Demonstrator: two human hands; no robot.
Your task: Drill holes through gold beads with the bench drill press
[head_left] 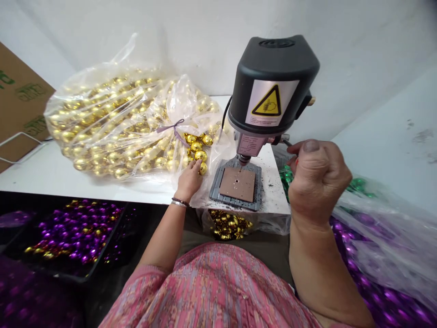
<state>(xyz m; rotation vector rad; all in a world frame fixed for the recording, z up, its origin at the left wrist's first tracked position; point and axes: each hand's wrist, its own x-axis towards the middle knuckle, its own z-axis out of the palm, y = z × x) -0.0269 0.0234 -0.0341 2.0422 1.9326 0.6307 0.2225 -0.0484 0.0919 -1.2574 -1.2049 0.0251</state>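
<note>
Counted are one black-and-grey bench drill; one square brown board; one triangular yellow warning sign; one brown cardboard box; the shiny round gold balls cannot be counted.

The left grip touches gold balls beside a drill press.
</note>
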